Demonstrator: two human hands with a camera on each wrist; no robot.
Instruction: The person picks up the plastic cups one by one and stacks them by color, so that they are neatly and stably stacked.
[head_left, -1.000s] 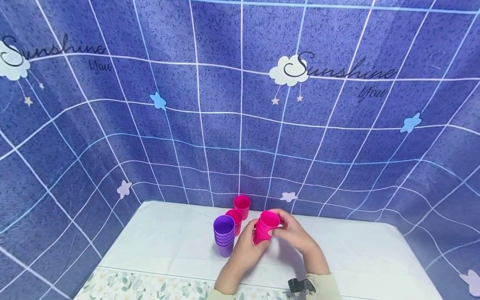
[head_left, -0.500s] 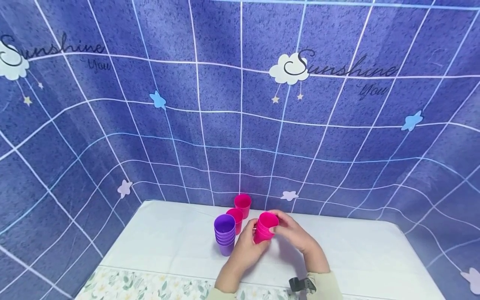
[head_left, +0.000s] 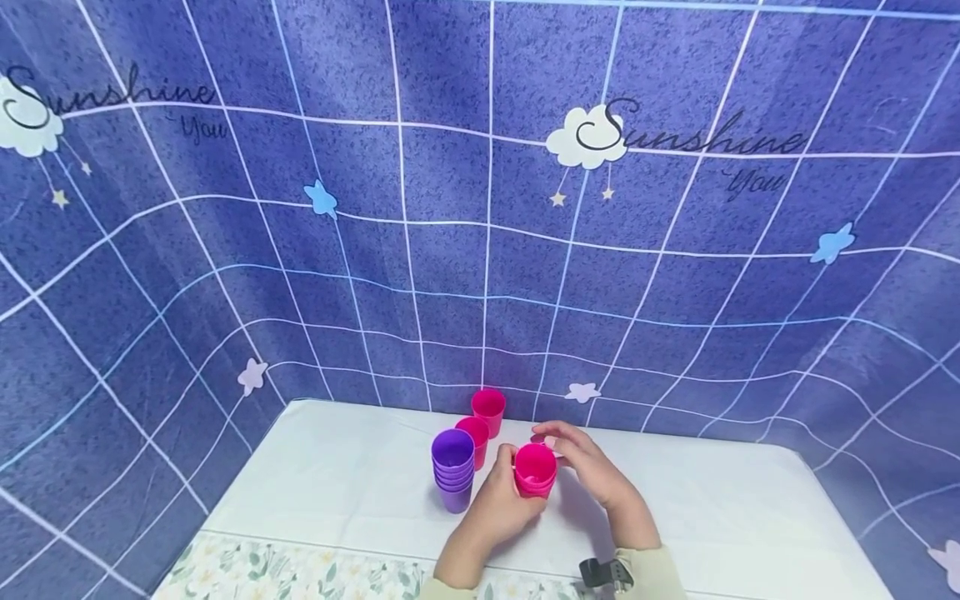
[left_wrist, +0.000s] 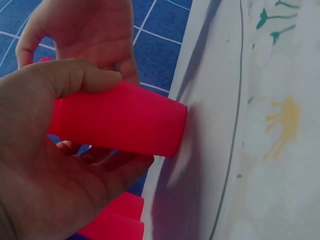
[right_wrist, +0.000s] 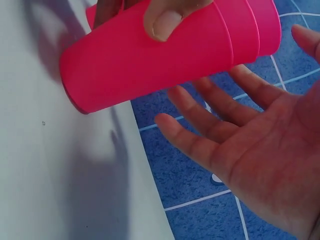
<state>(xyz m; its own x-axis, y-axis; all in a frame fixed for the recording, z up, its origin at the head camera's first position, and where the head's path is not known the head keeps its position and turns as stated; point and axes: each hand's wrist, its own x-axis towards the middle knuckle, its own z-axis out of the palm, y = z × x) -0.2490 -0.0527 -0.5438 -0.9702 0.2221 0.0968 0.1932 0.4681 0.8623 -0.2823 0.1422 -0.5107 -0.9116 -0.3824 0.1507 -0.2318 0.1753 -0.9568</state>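
A stack of pink cups point(head_left: 535, 465), nested one in another, is gripped by my left hand point(head_left: 497, 500) with its thumb on one side and its fingers on the other. Several rims show in the right wrist view, where the stack point(right_wrist: 145, 60) lies tilted above the white surface. My right hand point(head_left: 592, 475) is just to the right of the stack. In the right wrist view its fingers are spread and the palm point(right_wrist: 270, 145) faces the cups, holding nothing. Left of my left hand stands a stack of purple cups point(head_left: 453, 471).
Behind the purple stack stand a pink cup point(head_left: 476, 442) and, farther back, another pink cup point(head_left: 489, 412). They are on a white-covered table point(head_left: 345, 467) with a floral strip point(head_left: 285, 567) at its near edge. A blue grid-patterned curtain point(head_left: 420, 267) hangs behind.
My right hand has let go of the pink cups and its fingers have opened beside them. The pink stack has come slightly nearer to me in my left hand.
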